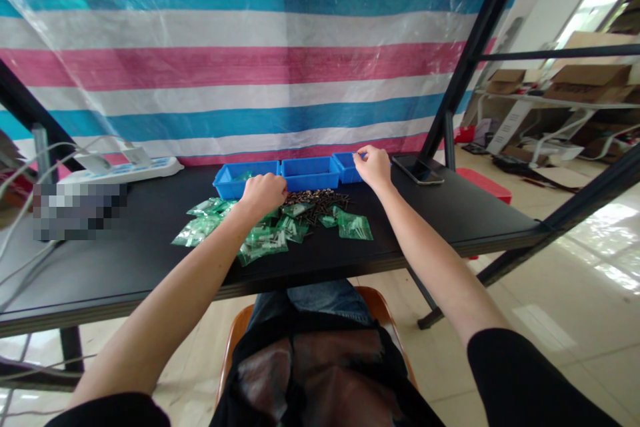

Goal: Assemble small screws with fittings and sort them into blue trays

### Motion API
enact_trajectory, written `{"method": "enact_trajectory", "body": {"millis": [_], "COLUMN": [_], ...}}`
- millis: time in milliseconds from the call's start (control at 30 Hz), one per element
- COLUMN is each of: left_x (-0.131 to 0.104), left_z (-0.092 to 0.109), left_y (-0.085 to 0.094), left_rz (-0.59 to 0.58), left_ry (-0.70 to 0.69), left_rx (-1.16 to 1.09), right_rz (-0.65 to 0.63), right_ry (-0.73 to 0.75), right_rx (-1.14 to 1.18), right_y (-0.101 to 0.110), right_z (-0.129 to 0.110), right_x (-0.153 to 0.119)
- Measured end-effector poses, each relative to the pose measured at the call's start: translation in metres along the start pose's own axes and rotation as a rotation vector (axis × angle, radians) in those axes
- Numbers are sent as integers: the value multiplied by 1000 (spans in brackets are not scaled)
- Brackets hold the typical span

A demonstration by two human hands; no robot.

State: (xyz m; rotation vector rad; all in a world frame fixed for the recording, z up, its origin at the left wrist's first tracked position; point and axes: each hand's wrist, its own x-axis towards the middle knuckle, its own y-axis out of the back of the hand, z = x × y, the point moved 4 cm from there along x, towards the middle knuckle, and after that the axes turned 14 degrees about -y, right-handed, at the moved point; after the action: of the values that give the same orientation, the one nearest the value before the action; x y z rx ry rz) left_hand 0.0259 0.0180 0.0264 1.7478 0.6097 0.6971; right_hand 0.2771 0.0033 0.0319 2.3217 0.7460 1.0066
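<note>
My left hand is closed over the near side of the left blue bin, beside a pile of dark screws; what its fingers hold, if anything, is hidden. With thumb and fingers pinched together, my right hand is at the right blue bin; anything in the pinch is too small to name. Between them sits the middle blue bin. Small green plastic bags with pale parts inside lie in front of the bins, and one such bag rests nearer my right arm.
A smartphone lies on the black table at the right. To the left are a white power strip with plugs and cables, and a blurred-out object. Black metal posts frame the table, and a striped sheet hangs behind.
</note>
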Motion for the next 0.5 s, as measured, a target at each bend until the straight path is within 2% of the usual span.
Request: {"method": "enact_trajectory", "body": {"millis": [333,500], "left_x": [-1,-1], "left_z": [5,4], "left_y": [4,7], "left_rz": [-18,51], "left_ry": [3,8], "left_rx": [30,23], "right_rz": [5,4], "right_ry": [7,25], "right_rx": [-29,-30], "right_y": [-1,-2], "right_z": [-1,0], "right_x": [-1,0]}}
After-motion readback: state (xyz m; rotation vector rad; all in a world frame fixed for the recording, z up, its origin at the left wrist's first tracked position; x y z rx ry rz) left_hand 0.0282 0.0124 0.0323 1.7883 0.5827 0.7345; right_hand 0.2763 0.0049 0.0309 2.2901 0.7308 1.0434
